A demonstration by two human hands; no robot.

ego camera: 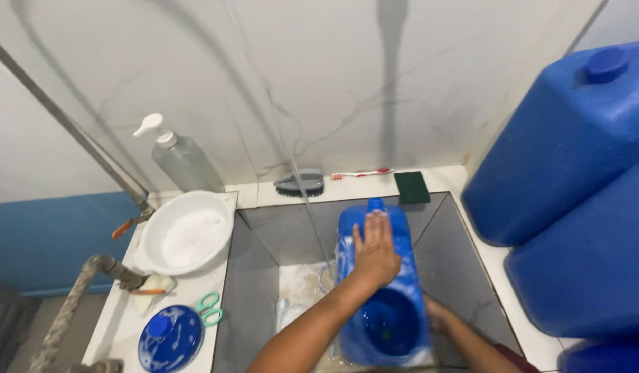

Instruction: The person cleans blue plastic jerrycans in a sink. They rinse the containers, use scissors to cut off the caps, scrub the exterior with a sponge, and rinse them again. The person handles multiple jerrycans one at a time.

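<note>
1. Nearest the camera: a blue plastic jug (385, 290) lies tipped in a tiled wash basin (264, 276), its wide open mouth toward the viewer & its small capped end toward the back wall; foam streaks its side.
2. Left hand (376, 252) rests flat on top of the jug, fingers spread & straight, palm pressing the plastic, not gripping.
3. Right hand (437, 316) is mostly hidden under/behind the jug's right side, touching it; can't tell whether it's curled or flat.
4. A thin stream of water (307, 207) falls into the basin just left of the jug.
5. On the left ledge, near: a round blue lid (170, 338) w/ light green scissors (210, 309) just beside it; a white bowl (184, 235) sits a bit farther back.
6. At right: big blue water containers (575, 173), stacked close to the basin edge.
7. Back ledge: a grey scrub brush (300, 182), a red-and-white toothbrush (361, 174), a dark green scouring pad (411, 187).
8. Farthest, by the wall at left: a clear pump bottle (181, 159) w/ white nozzle
</note>
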